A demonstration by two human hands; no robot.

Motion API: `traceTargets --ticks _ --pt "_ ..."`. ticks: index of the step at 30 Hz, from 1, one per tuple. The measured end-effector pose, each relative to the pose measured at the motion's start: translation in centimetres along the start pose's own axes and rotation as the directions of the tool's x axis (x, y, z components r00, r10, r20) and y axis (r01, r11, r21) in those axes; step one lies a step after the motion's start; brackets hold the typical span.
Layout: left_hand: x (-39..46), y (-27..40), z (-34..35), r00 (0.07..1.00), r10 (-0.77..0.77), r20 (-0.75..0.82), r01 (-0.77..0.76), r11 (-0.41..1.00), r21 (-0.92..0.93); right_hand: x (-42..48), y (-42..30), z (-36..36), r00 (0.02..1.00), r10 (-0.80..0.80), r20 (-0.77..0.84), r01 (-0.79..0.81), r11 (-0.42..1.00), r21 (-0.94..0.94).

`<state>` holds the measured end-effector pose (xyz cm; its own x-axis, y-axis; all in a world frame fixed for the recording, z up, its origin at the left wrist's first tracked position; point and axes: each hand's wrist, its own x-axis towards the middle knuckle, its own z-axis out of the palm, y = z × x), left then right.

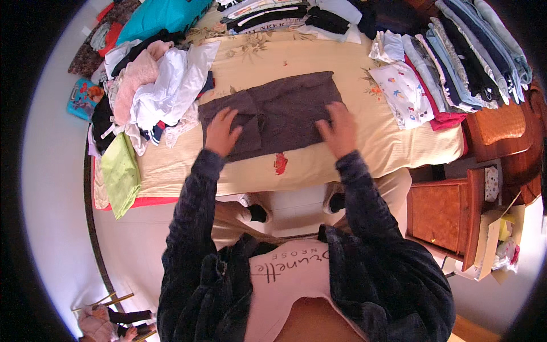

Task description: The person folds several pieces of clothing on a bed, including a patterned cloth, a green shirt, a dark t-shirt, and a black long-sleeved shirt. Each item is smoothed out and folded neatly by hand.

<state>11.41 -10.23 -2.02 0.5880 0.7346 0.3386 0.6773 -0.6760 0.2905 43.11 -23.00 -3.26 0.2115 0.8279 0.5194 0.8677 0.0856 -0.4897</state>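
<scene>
A dark grey-brown garment (295, 113) lies folded into a flat, wide strip on the bed, on a yellow floral bedsheet (307, 53). My left hand (223, 131) rests at its left part, fingers spread, beside a folded-over layer. At the right end, my right hand (339, 128) is on or just over the cloth, thumb apart from the fingers. Neither hand grips anything that I can see. Just in front of the garment, a red printed patch (280, 163) shows on the sheet.
Loose clothes (158, 89) are heaped at the left, with a lime-green folded cloth (122, 175) at the bed's edge. Folded jeans and trousers (466, 55) stand in rows at the right. Folded tops (267, 17) lie at the back. A wooden cabinet (440, 213) stands right of the bed.
</scene>
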Motion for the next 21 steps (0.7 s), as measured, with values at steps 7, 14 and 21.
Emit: traceTargets --ticks 7,14,21 --pt "21.3 2.9 10.0 0.977 0.088 0.194 -0.017 0.942 -0.336 -3.7 7.4 -1.8 0.737 0.666 0.120 -0.673 0.703 0.229" --pt "27.7 7.5 17.6 0.791 0.182 0.585 -0.146 0.983 -0.108 -2.6 4.2 -0.4 0.660 0.691 0.296 -0.710 0.444 0.546" --pt "25.9 4.9 3.8 0.797 0.273 0.539 0.027 0.876 -0.482 0.7 -3.5 -1.6 0.812 0.557 0.174 -0.505 0.520 0.689"
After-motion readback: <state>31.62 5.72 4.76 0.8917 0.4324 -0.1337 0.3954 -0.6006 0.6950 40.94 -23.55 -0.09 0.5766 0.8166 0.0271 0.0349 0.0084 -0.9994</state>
